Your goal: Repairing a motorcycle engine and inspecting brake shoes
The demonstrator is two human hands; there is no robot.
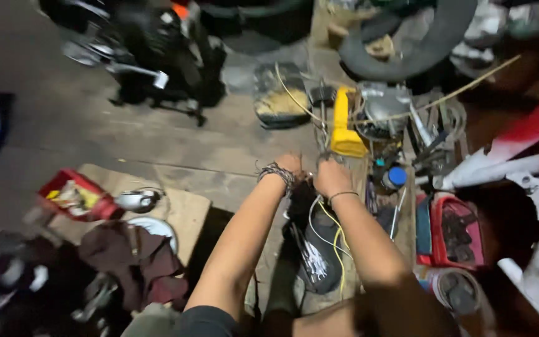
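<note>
Both hands meet at the middle of the view, backs toward the camera: the left hand [291, 165], with a braided band at its wrist, and the right hand [332, 176], with a thin bracelet, are curled around something small between them, though blur and the knuckles hide what it is, so I cannot tell what either one grips. White and yellow wires [329, 234] loop down from under the hands toward 6 o'clock, across a dark part [316, 262] lying between the forearms. Just past the right hand at 12 o'clock sits a yellow tool [344, 125], and beside it at 1 o'clock a grey metal housing [385, 109]. At 3 o'clock stands a blue-capped can [395, 177], and further toward 4 o'clock a red tray [453, 231] holding dark pieces too blurred to name. Out at 9 o'clock a red box [73, 196] holds yellow and pale bits, resting on cardboard [185, 209] beside a chrome mirror [135, 201]. A tyre [407, 50] curves at 1 o'clock, far off.
</note>
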